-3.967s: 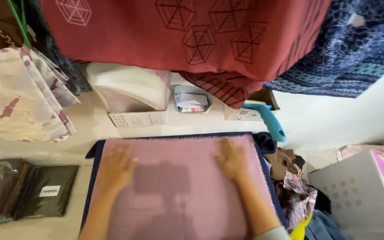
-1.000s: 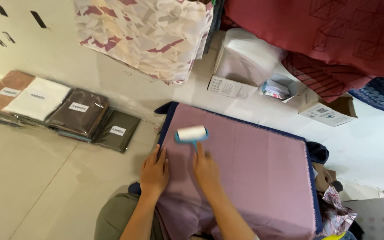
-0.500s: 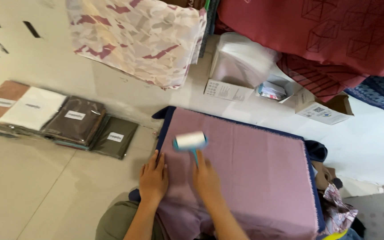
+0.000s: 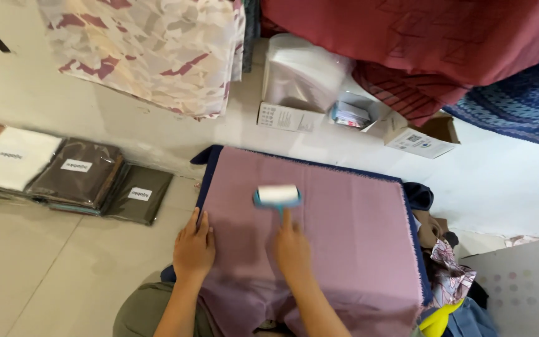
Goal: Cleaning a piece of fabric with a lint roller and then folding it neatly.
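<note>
The lint roller (image 4: 277, 196) sits on the mauve cloth (image 4: 338, 231), toward its far left part, with its white drum lying crosswise and its blue frame at the ends. The right hand (image 4: 292, 244) grips the short blue handle, fingers curled around it and the forefinger laid along the stem toward the drum; the hand is somewhat blurred, so the exact finger placement is hard to read. The roller looks light and stiff, likely plastic with a tacky paper surface, and the handle is the sensible place to hold it, since the drum would stick to skin. The cloth looks thin, soft and limp, prone to bunching, so it wants pinning down flat. The left hand (image 4: 194, 248) does that: it lies palm down, fingers stretched out, on the cloth's left edge, just beside the dark blue layer (image 4: 202, 187) underneath. The drum lies just beyond the right fingertips and well clear of the left hand.
</note>
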